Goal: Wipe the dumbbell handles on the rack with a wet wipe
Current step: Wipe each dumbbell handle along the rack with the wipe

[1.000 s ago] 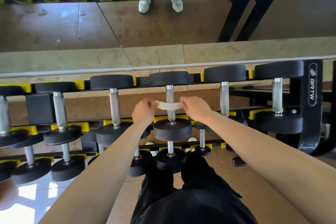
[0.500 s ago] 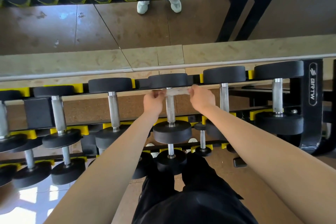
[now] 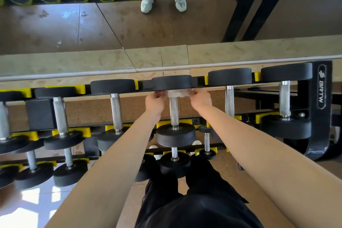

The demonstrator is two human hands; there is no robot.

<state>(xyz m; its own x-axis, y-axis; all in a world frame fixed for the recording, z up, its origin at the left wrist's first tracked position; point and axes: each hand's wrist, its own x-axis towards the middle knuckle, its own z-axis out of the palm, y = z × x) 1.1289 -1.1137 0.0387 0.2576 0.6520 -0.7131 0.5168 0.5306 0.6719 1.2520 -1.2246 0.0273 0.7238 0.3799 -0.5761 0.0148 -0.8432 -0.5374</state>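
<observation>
Dumbbell handle [image 3: 174, 109] runs front-to-back; wet wipe [image 3: 178, 93] apparently looped round far end.

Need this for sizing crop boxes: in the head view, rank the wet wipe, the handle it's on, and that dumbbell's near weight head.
1. The near weight head: largest, though closest to the camera.
2-3. The wet wipe and the bare stretch of the handle look alike; unranked.

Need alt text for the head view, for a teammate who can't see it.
The left hand and right hand pinch a white wet wipe stretched across the far end of a dumbbell handle on the top row of the rack. More black dumbbells sit either side.
</observation>
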